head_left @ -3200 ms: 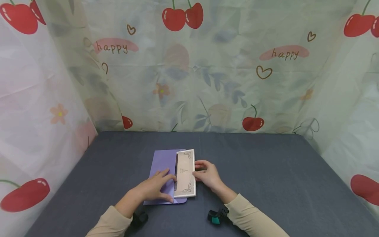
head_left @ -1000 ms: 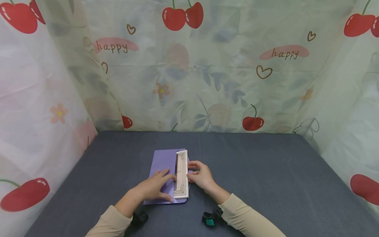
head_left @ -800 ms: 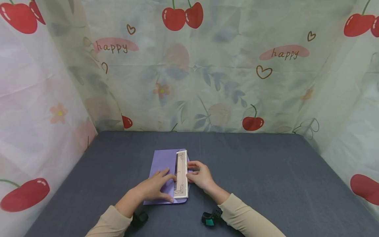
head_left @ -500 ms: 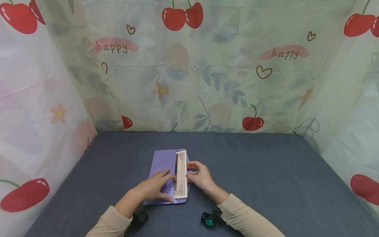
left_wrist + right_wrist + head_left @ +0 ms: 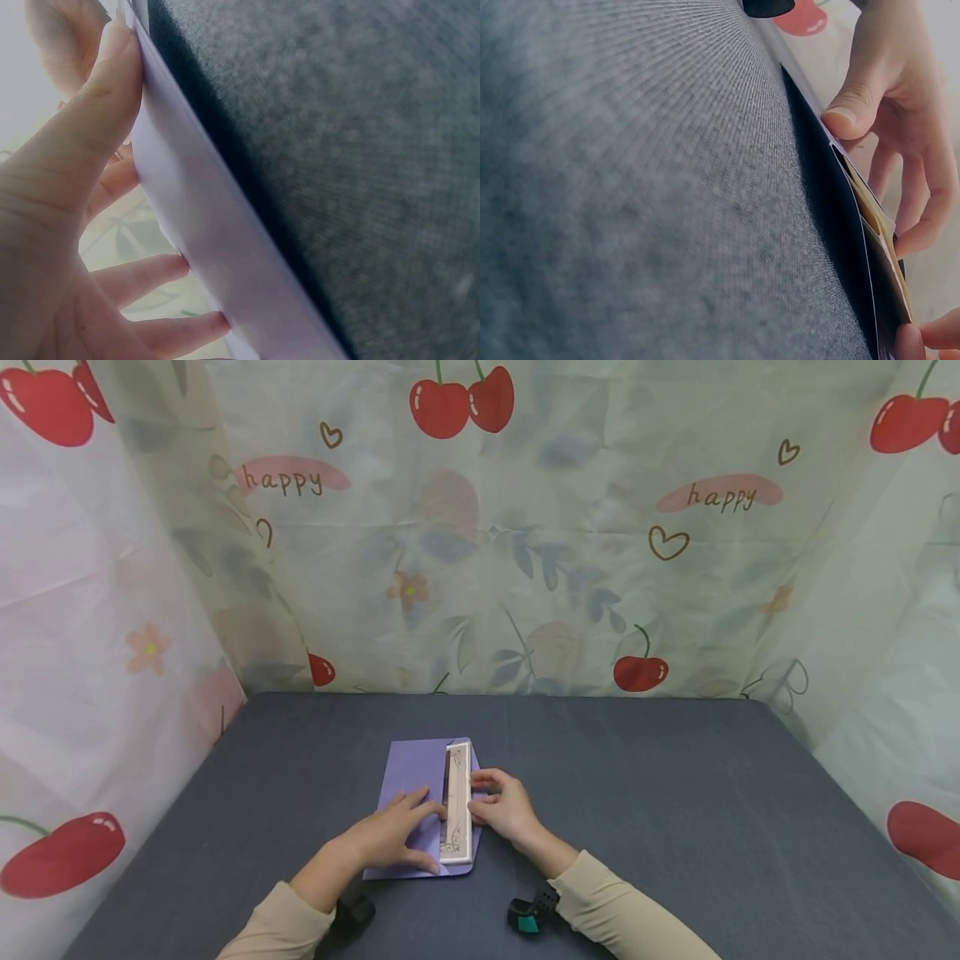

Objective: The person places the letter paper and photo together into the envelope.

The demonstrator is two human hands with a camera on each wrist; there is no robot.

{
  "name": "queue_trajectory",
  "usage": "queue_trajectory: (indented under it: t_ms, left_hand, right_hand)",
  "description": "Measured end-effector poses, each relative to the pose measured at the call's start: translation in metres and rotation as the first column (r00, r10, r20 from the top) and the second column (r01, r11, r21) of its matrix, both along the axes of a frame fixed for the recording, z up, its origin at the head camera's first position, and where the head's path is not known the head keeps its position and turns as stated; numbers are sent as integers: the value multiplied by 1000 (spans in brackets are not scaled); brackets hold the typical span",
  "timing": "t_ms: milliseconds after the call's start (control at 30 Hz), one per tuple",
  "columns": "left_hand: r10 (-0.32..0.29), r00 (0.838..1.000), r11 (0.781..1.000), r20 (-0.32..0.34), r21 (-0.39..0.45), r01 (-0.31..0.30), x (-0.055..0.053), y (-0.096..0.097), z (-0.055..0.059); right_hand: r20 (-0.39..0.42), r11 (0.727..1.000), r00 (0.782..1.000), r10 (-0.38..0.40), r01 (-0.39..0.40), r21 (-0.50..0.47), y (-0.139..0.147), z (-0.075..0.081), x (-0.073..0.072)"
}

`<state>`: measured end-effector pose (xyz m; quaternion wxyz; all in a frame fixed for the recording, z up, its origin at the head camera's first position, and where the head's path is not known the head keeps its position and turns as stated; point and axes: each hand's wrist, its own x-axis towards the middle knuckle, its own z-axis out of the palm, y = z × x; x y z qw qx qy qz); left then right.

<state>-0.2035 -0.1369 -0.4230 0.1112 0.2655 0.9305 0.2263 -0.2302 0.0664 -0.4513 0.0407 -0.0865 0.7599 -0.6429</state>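
A purple envelope (image 5: 416,762) lies on the dark table with its mouth to the right. A cream card (image 5: 456,806) with an ornate printed border sits partly inside it, a narrow strip showing. My left hand (image 5: 393,833) rests on the envelope, fingers spread and thumb near its lower edge; in the left wrist view, fingertips touch the purple paper (image 5: 202,202). At the card's right edge, my right hand (image 5: 510,810) pinches it between thumb and fingers. The right wrist view catches the layered opening edge-on, with the right thumb tip (image 5: 910,341) against it.
A dark grey cloth covers the table (image 5: 675,802). Black wrist devices (image 5: 531,912) hang below both forearms. Light curtains (image 5: 525,543) printed with cherries enclose the back and sides.
Pushed left by my right hand, the card has slid deeper into the envelope, quickly at first and slightly over the last half second. My left hand has stayed in place.
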Motion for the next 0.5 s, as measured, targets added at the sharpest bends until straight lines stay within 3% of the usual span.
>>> queue_trajectory:
  t_ms: [500]
  left_hand:
    - [-2,1000,1000,-8,-12,2,0,0,0]
  right_hand:
    - [13,1000,1000,27,-27,-10,-2,-1,-1]
